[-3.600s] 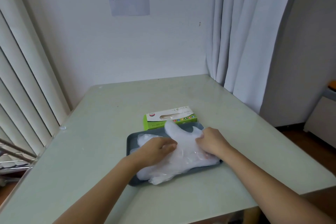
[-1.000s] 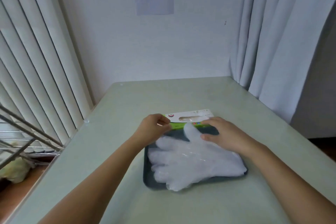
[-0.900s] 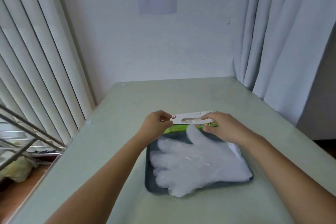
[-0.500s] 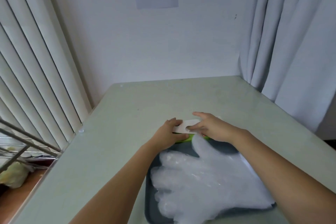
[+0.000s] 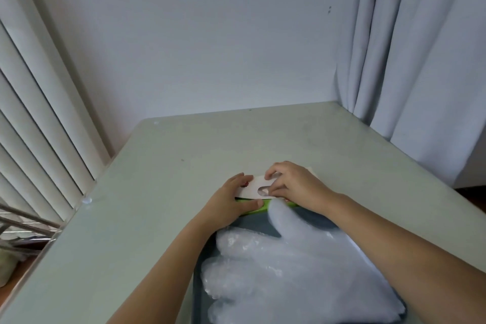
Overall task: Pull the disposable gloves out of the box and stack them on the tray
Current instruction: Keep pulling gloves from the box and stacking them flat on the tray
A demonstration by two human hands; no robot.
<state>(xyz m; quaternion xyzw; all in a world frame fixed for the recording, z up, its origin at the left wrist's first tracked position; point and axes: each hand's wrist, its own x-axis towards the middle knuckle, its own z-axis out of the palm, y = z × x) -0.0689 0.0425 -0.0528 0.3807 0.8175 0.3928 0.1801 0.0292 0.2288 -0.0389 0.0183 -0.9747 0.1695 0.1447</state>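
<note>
Clear plastic gloves [image 5: 289, 271] stacked flat on grey tray [image 5: 252, 225], part done | left grip [image 5: 231, 202] clasps box [image 5: 252, 188] end just beyond tray | right grip [image 5: 294, 187] curled at box slot, cannot tell if pinching a glove | further pulls probably remain

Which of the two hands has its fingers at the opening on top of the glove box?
The right hand: its fingers curl at the oval opening of the box. The left hand only holds the box's left end.
</note>
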